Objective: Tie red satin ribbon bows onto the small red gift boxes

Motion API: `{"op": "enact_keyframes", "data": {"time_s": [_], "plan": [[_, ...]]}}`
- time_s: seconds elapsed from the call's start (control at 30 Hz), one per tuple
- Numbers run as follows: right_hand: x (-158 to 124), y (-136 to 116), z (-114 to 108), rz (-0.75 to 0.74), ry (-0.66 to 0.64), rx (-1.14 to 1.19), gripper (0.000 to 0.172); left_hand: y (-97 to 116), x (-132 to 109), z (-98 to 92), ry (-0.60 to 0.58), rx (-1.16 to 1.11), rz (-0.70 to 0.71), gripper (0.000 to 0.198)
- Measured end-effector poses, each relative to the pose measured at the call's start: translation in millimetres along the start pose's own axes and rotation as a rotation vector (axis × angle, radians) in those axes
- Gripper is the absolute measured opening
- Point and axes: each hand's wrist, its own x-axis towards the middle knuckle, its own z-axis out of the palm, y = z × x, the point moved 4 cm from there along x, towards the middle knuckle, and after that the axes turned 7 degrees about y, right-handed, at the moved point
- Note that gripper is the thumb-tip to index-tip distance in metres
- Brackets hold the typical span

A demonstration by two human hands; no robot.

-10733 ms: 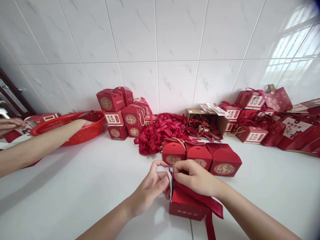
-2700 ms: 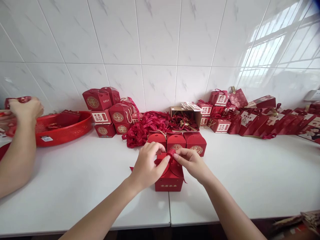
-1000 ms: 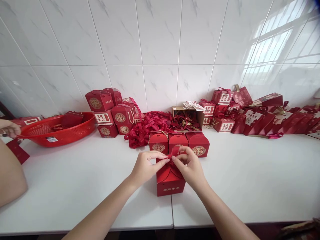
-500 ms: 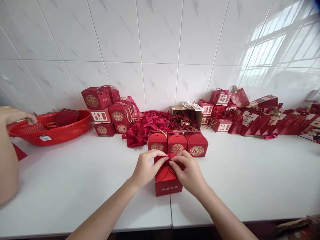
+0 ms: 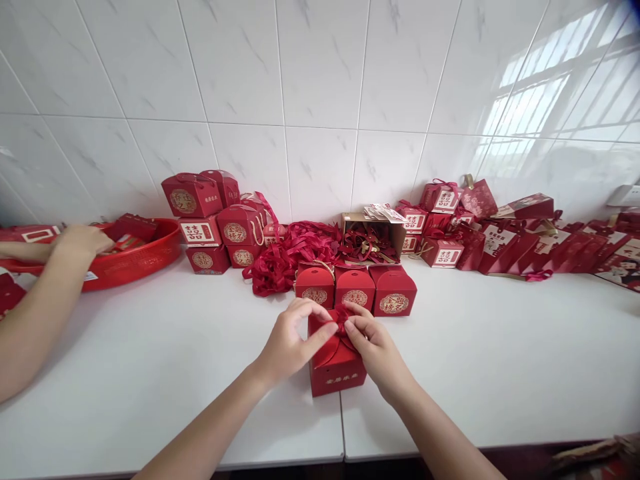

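Note:
A red gift box (image 5: 338, 375) with gold lettering on its front stands on the white table, its curved flaps folded together on top. Above the flaps, a red ribbon (image 5: 342, 319) is gathered into a bow-like bunch. My left hand (image 5: 296, 337) pinches the ribbon's left side between thumb and fingertips. From the other side my right hand (image 5: 376, 345) pinches the same ribbon, its fingers partly behind it. Directly behind stand a red box with a gold emblem (image 5: 395, 293) and two similar ones, partly covered by my hands.
A co-worker's hand (image 5: 83, 245) reaches into a red plastic basket (image 5: 135, 267) at the left. Stacked boxes (image 5: 197, 200), a heap of red ribbon (image 5: 313, 243), an open carton (image 5: 397, 237) of trimmings and more red boxes (image 5: 500, 247) line the tiled wall.
More of the ribbon now shows between my hands, and the fingers have shifted slightly apart around it. At the left, the co-worker's arm has moved rightward, its hand now over the basket.

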Motion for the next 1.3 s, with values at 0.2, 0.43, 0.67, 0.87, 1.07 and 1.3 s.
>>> {"op": "enact_keyframes", "data": {"time_s": [0.2, 0.43, 0.67, 0.87, 1.07, 1.3], "plan": [[-9.3, -4.5, -7.0, -0.037, 0.068, -0.081, 0.035, -2.9, -1.0, 0.4, -0.135, -0.099, -0.04, 0.008], [-16.9, -8.4, -22.0, -0.321, 0.143, -0.399, 0.017, 2.9, -2.0, -7.4, -0.199, -0.085, -0.031, 0.014], [-22.4, -21.8, -22.8, -0.483, 0.11, -0.57, 0.014, 5.1, -7.8, -11.4, -0.129, 0.019, -0.015, 0.017], [-46.8, -34.9, -19.6, -0.481, 0.125, -0.729, 0.014, 2.7, -9.0, -9.2, -0.102, -0.013, -0.067, 0.018], [-38.5, -54.2, -21.7, -0.356, -0.059, -0.582, 0.019, 2.3, -9.1, -9.8, -0.133, -0.091, -0.117, 0.018], [2.0, -41.6, -17.9, -0.733, -0.296, -0.505, 0.033, 7.2, -13.3, -11.2, -0.101, -0.042, -0.001, 0.024]]}}
